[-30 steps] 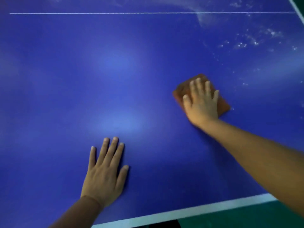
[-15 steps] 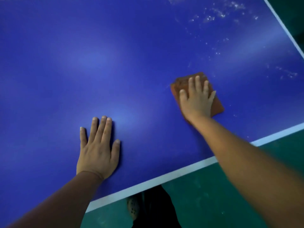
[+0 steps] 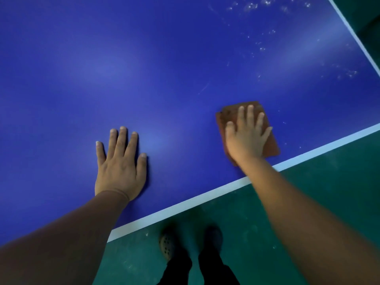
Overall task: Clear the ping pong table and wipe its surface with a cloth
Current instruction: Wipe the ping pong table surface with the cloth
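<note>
cloth (image 3: 269, 144), brown and folded into a flat rectangle, lies on the blue tabletop (image 3: 164, 68) just inside its white edge line (image 3: 185, 204), toward the right corner. nearest the viewer, two feet stand on the green floor (image 3: 308, 202): a perforated clog (image 3: 167, 246) on one foot, the other shoe too dark to make out, with black trouser legs (image 3: 207, 268) below them. both forearms reach up from the bottom of the view and cross the white edge line. the left hand (image 3: 120, 167) lies flat on the bare tabletop, palm down, fingers straight and slightly spread, holding nothing. the right hand (image 3: 247, 138) lies flat on top of the cloth, fingers straight and fanned, pressing it to the tabletop rather than gripping it; the cloth shows past the fingertips and along both sides of the hand. the two hands are well apart. farther off, toward the far right of the tabletop, scattered white specks (image 3: 261, 46) and faint streaks mark the surface, thickest near the top edge of the view. another white line (image 3: 353, 36) runs along the tabletop's right side.
</note>
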Available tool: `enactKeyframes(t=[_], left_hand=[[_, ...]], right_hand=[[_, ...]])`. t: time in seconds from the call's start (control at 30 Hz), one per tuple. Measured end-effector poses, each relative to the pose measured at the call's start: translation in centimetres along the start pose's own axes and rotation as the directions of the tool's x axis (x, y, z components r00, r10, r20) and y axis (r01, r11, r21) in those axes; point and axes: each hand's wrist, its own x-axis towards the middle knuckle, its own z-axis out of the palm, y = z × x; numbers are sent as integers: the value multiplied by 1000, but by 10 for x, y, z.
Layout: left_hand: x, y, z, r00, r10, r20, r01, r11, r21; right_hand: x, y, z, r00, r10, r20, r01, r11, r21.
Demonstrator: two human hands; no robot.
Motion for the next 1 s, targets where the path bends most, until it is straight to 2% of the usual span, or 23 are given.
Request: enactKeyframes(t=[0.03, 0.07, 0.13, 0.17, 0.2, 0.23, 0.27, 0.33, 0.37, 0.43, 0.47, 0.5, 0.53, 0.57, 0.6, 0.63, 0.67, 0.73, 0.77, 0.8, 0.83, 0.9, 1.0], left_hand=[[0, 0, 0, 1000, 1, 1, -1, 1000, -2], [-1, 0, 0, 1000, 0, 0, 0, 1000, -2], [0, 0, 1, 1000, 1, -8, -1, 1000, -4], [-1, -1, 1, 1000, 0, -8, 0, 1000, -4], [-1, -1, 2, 1000, -3, -9, 3, 1000, -5], [-1, -1, 2, 1000, -6, -13, 6, 1000, -6], [-1, 0, 2, 1000, -8, -14, 8, 1000, -7], [0, 1, 2, 1000, -11, -16, 11, 1000, -10], [0, 0, 1, 1000, -12, -18, 11, 1000, -12], [-1, 0, 1, 1000, -9, -19, 9, 1000, -14], [-1, 0, 1, 1000, -10, -20, 9, 1000, -12], [-1, 0, 1, 1000, -12, -19, 12, 1000, -10], [-1, 0, 2, 1000, -15, -19, 15, 1000, -9], [-1, 1, 2, 1000, -17, -20, 17, 1000, -8], [-1, 1, 2, 1000, -19, -20, 19, 1000, -6], [-1, 0, 2, 1000, -20, -21, 20, 1000, -6], [-1, 1, 1, 1000, -19, -22, 19, 1000, -9], [-1, 1, 1, 999, -22, -25, 21, 1000, -19], [-1, 1, 1, 999, -24, -28, 24, 1000, -20], [-1, 1, 2, 999, -26, -31, 25, 999, -21], [-1, 1, 2, 999, -25, -34, 25, 999, -20], [0, 1, 3, 999, -18, -37, 18, 1000, -13], [0, 1, 4, 998, -27, -58, 27, 1000, -10]], right_hand=[[-17, -19, 7, 996, -75, -43, 75, 997, -8], [-41, -35, 14, 974, -217, -63, 217, 976, -19], [-94, -40, 25, 825, -565, 0, 564, 824, -55], [-107, -28, 25, 742, -668, 47, 670, 740, -63], [-105, -9, 22, 697, -712, 87, 717, 695, -57], [-92, 13, 19, 712, -696, 96, 702, 707, -82], [-73, 35, 16, 770, -634, 67, 637, 759, -136], [-24, 71, 3, 932, -360, 34, 361, 919, -161], [-5, 81, -5, 982, -185, 32, 187, 976, -114], [12, 74, -12, 997, 77, 20, -77, 997, -10], [7, 59, -8, 994, 106, 2, -106, 994, -6], [-6, 41, -1, 999, 32, -43, -33, 999, -25], [-23, 23, 7, 989, -133, -63, 131, 991, -40], [-42, 11, 13, 938, -346, -34, 343, 937, -66], [-57, 8, 18, 851, -524, 21, 524, 847, -96], [-59, 14, 18, 791, -609, 59, 611, 783, -120], [-47, 28, 14, 799, -598, 56, 600, 790, -124], [-12, 63, 2, 946, -325, -9, 320, 935, -151], [5, 80, -5, 988, -156, -18, 153, 979, -134], [17, 94, -11, 1000, -21, -5, 20, 995, -95], [23, 98, -14, 999, 51, 11, -50, 996, -67], [19, 82, -11, 1000, 7, -16, -8, 998, -68], [5, 22, 4, 967, -247, -59, 240, 965, -102]])
